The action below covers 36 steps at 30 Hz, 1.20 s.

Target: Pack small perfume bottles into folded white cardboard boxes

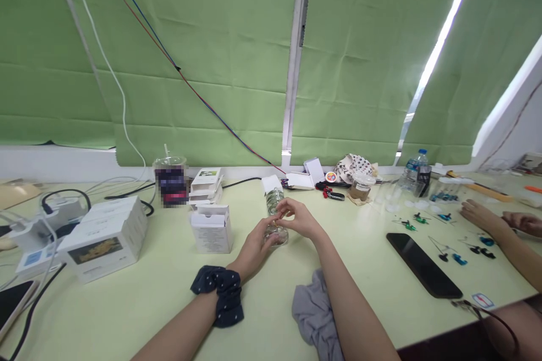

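Observation:
In the middle of the table, my left hand (255,243) curls around the side of a clear, see-through container (278,238). My right hand (296,218) meets it from the other side, fingertips pinched together at the container's upper part. Whatever lies between those fingertips is too small to make out. Just behind the hands stands another clear, ridged piece (274,198); I cannot tell whether it belongs to the same container. A dark dotted scrunchie (224,293) is on my left wrist. Grey cloth (315,313) lies under my right forearm.
An open white box (212,231) stands left of my hands, with a larger white box (105,240) and cables beyond. At right lie a black phone (423,265) and several small blue and green parts (459,259). Another person's hand (478,217) rests near them.

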### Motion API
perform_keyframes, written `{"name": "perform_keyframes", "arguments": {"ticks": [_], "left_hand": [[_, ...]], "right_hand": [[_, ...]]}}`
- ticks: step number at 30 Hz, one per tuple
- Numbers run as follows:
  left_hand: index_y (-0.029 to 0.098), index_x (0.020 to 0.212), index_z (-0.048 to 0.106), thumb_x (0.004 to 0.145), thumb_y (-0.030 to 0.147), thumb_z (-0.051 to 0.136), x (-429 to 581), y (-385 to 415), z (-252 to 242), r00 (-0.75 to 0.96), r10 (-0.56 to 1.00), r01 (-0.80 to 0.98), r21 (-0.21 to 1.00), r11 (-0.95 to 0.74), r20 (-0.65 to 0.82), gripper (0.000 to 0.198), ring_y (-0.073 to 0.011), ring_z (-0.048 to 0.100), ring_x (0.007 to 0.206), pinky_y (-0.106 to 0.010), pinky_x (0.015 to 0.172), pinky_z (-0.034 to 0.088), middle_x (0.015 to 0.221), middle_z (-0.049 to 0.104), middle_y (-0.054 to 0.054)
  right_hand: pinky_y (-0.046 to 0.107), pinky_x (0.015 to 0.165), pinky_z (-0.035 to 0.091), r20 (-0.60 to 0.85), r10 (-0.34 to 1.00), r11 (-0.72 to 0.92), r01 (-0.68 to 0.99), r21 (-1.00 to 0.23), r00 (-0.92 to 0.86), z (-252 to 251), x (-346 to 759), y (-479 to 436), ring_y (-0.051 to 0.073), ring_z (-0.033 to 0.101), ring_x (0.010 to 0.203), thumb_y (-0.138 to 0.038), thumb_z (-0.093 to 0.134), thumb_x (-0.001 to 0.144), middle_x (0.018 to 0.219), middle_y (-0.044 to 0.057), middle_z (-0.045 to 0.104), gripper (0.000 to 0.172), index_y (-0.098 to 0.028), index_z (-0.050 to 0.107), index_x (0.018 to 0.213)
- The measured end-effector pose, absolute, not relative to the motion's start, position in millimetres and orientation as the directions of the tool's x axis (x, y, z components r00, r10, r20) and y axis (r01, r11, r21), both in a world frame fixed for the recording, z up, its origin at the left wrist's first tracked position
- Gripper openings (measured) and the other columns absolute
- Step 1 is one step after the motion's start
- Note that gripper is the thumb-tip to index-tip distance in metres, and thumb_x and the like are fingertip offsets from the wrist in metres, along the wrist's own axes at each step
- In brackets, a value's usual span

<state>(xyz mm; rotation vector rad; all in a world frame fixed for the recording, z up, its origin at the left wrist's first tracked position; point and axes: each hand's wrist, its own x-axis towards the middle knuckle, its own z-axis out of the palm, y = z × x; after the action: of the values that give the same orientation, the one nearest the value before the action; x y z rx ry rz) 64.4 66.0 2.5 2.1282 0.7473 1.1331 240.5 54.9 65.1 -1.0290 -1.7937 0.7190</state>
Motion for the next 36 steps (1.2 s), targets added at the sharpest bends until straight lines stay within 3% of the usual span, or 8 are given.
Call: {"name": "perform_keyframes", "arguments": {"ticks": [21,26,30,33,36], "left_hand": [[0.024,0.122,0.049,0.087,0.028,0.052,64,67,3,0.472,0.723,0.193,0.741,-0.643,0.505,0.034,-0.0212,0.055,0.11,-0.039,0.096,0.042,0.119,0.058,-0.008],[0.023,0.119,0.051,0.087,0.03,0.052,65,65,5,0.462,0.736,0.187,0.757,-0.626,0.495,0.033,-0.0212,0.055,0.11,-0.039,0.096,0.041,0.119,0.059,-0.008],[0.023,0.118,0.052,0.087,0.032,0.053,65,63,7,0.451,0.748,0.196,0.764,-0.615,0.487,0.033,-0.0209,0.057,0.106,-0.038,0.094,0.043,0.116,0.06,-0.007],[0.023,0.118,0.052,0.087,0.033,0.053,65,61,8,0.451,0.752,0.206,0.763,-0.612,0.482,0.032,-0.0205,0.057,0.106,-0.037,0.094,0.043,0.116,0.06,-0.007],[0.023,0.119,0.051,0.088,0.032,0.052,65,61,8,0.449,0.759,0.212,0.768,-0.604,0.472,0.033,-0.0197,0.058,0.104,-0.037,0.093,0.044,0.117,0.06,-0.007]], "right_hand": [[0.03,0.074,0.045,0.393,0.888,0.455,0.331,-0.827,-0.238,68,237,52,0.015,0.061,0.073,-0.016,0.069,0.067,0.077,-0.001,0.064,0.021,-0.018,0.057,0.084],[0.03,0.074,0.045,0.395,0.894,0.447,0.377,-0.811,-0.211,70,250,53,0.017,0.062,0.079,-0.027,0.069,0.07,0.083,0.001,0.066,0.022,-0.018,0.06,0.088],[0.029,0.068,0.045,0.346,0.936,0.327,0.528,-0.783,-0.066,66,279,55,0.018,0.059,0.082,-0.032,0.072,0.067,0.089,0.004,0.065,0.025,-0.018,0.063,0.085],[0.028,0.064,0.045,0.161,0.987,0.11,0.689,-0.716,0.009,55,296,58,0.016,0.057,0.072,-0.023,0.077,0.057,0.081,0.003,0.063,0.022,-0.019,0.066,0.076],[0.026,0.054,0.043,-0.001,0.999,-0.035,0.742,-0.67,0.045,43,301,61,0.013,0.054,0.059,-0.012,0.079,0.046,0.067,0.0,0.06,0.023,-0.019,0.066,0.064]]}}
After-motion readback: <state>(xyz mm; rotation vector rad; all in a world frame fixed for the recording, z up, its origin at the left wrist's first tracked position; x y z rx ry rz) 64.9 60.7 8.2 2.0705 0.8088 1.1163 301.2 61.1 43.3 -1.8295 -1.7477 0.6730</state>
